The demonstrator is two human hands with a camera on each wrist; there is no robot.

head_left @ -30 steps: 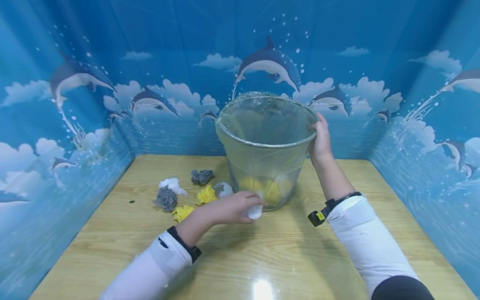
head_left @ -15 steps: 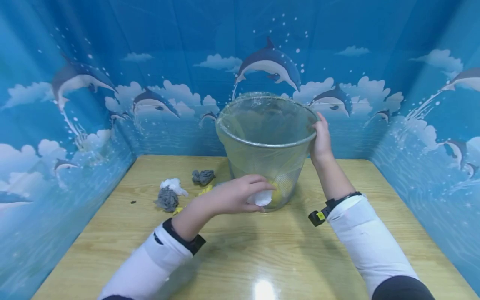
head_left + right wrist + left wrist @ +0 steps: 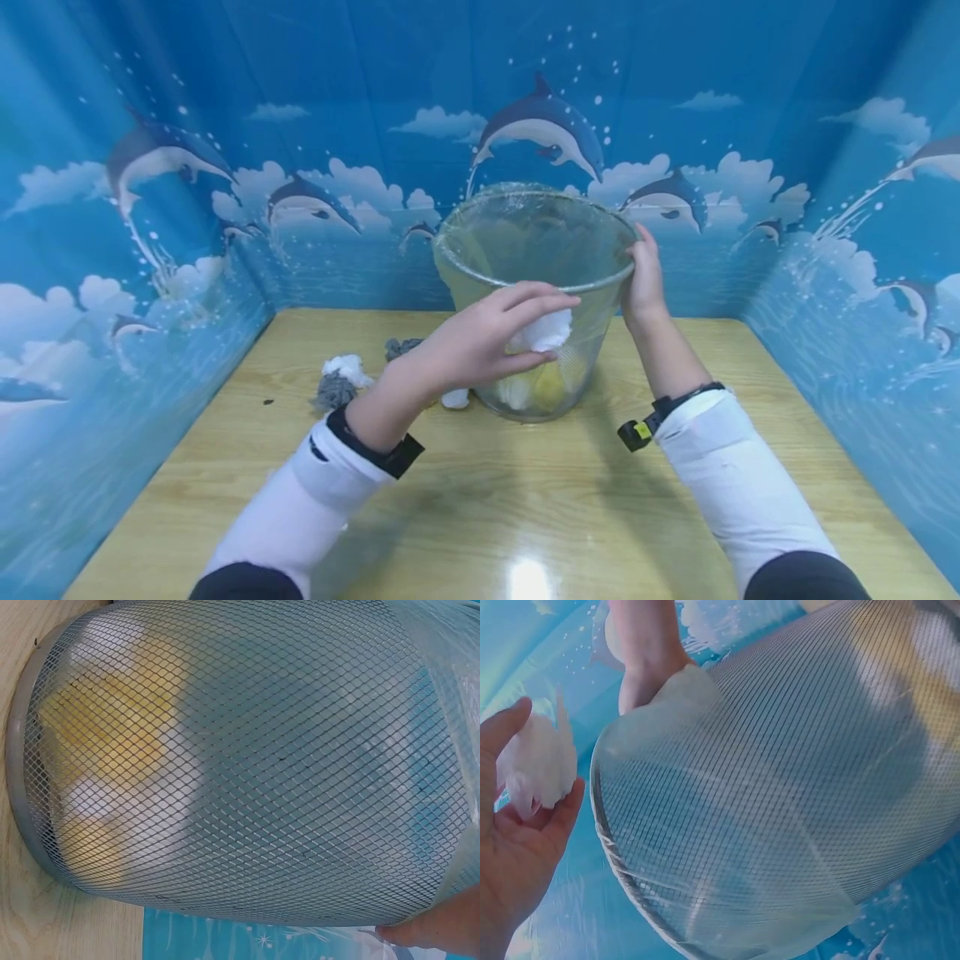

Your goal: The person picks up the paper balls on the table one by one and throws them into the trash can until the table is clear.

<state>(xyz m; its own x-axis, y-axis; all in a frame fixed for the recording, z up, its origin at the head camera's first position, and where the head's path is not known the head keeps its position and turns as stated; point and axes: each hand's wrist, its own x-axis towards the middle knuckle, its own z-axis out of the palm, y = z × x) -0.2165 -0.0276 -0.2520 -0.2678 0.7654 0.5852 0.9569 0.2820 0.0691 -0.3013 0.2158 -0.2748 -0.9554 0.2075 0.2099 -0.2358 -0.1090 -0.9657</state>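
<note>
A grey mesh bin (image 3: 534,250) lined with a clear bag stands on the wooden table (image 3: 525,517). Yellow and white paper balls (image 3: 540,387) lie in its bottom. My left hand (image 3: 487,337) is raised in front of the bin, just below its rim, and pinches a white paper ball (image 3: 546,332) (image 3: 538,769). My right hand (image 3: 643,279) grips the bin's right rim (image 3: 420,930). The mesh wall (image 3: 240,757) fills the right wrist view.
Crumpled paper balls lie on the table left of the bin: a white one (image 3: 343,367), grey ones (image 3: 330,390) (image 3: 401,346), and another white one (image 3: 455,398) by the bin's foot. Blue dolphin-print walls (image 3: 150,208) enclose the table on three sides.
My left hand has lifted the white paper ball from the table by the bin's foot up to just below the rim. The right hand has stayed on the rim.
</note>
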